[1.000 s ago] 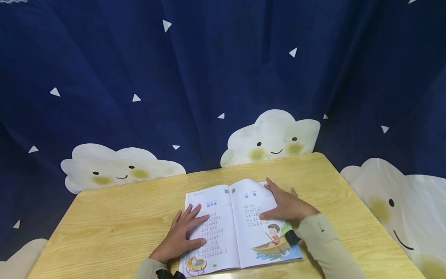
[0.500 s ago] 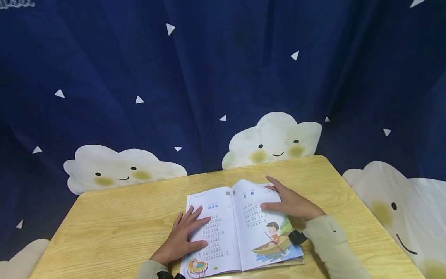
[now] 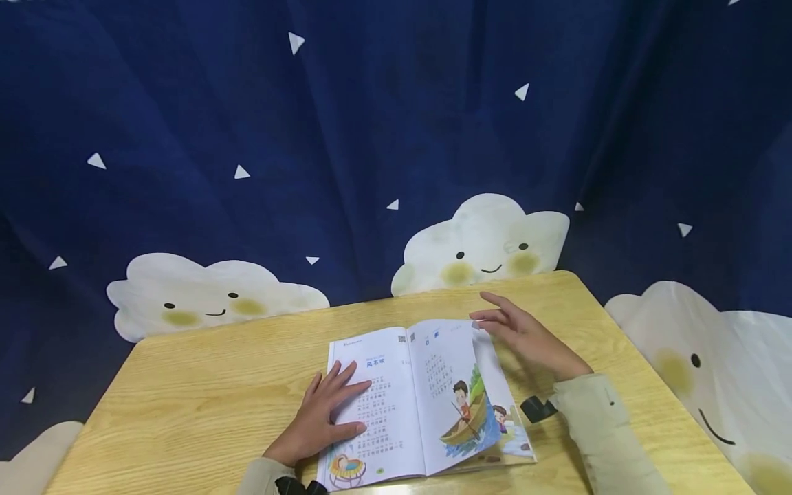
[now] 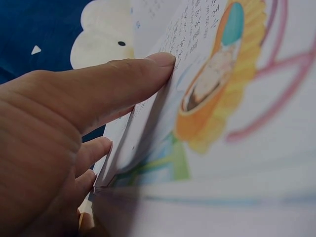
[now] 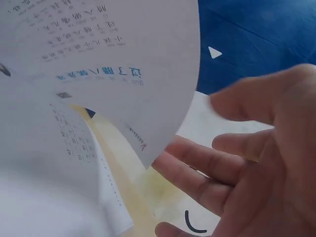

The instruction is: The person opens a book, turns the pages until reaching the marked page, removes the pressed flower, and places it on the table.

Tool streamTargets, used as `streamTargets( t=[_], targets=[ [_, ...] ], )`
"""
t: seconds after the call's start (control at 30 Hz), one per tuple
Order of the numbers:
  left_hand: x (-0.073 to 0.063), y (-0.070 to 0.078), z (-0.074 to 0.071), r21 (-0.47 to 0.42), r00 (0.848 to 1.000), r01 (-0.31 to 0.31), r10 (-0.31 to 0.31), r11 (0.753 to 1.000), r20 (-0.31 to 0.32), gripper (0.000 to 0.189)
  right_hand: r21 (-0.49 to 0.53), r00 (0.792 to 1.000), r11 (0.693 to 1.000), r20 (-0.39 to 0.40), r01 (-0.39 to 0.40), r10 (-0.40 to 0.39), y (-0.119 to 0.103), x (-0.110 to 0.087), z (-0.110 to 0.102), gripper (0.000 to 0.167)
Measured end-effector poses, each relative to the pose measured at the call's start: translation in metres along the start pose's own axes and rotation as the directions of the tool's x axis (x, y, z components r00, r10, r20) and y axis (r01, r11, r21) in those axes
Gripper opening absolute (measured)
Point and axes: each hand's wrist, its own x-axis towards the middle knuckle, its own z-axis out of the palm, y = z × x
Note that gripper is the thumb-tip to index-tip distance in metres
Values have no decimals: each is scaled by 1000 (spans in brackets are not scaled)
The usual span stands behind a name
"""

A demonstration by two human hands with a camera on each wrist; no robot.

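Observation:
An open picture book [image 3: 383,344] lies on the table with printed text and coloured drawings. My left hand [image 3: 324,416] rests spread on its left page; in the left wrist view the thumb [image 4: 123,86] presses the paper near a drawn cradle [image 4: 212,74]. The right-hand page [image 3: 454,357], with a child in a boat, is lifted and curved. At its top outer corner is my right hand [image 3: 532,340]. In the right wrist view, the fingers [image 5: 197,173] touch the corner of the raised page [image 5: 163,49] from behind, while the thumb [image 5: 256,96] stands apart from it.
The wooden table [image 3: 216,392] extends on both sides of the book. Behind it hangs a dark blue curtain [image 3: 371,137] with white triangles and smiling clouds. Dark devices [image 3: 538,409] sit at both wrists.
My right hand has moved from lying on the right page to its top outer corner. That page has risen and bent leftward, uncovering part of another beneath. My left hand has stayed put.

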Motion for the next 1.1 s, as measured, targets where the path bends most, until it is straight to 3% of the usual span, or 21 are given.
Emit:
streamTargets(
  t=[0.5,0.6,0.77,0.87,1.0,1.1],
  targets=[
    [1,4,-3,-2,1000,1,-1,1000,7,67,-240,997,968,-48,-67,57,-21,-4,12,90],
    [0,4,-3,-10,1000,0,0,1000,7,66,-266,998,962,-5,-66,67,-31,-4,23,78],
    [0,1,0,-20,1000,-17,17,1000,0,65,-325,991,945,131,27,16,-44,-6,44,57],
    [-4,0,2,-20,1000,-17,17,1000,-7,65,-360,984,931,176,54,11,-47,-6,61,60],
    [-6,0,2,-17,1000,-11,10,1000,-12,65,-434,981,901,172,-1,85,-49,-5,82,71],
    [-3,2,-2,-31,1000,-12,12,999,-14,66,-480,982,877,166,-2,93,-50,-5,90,77]
  ],
)
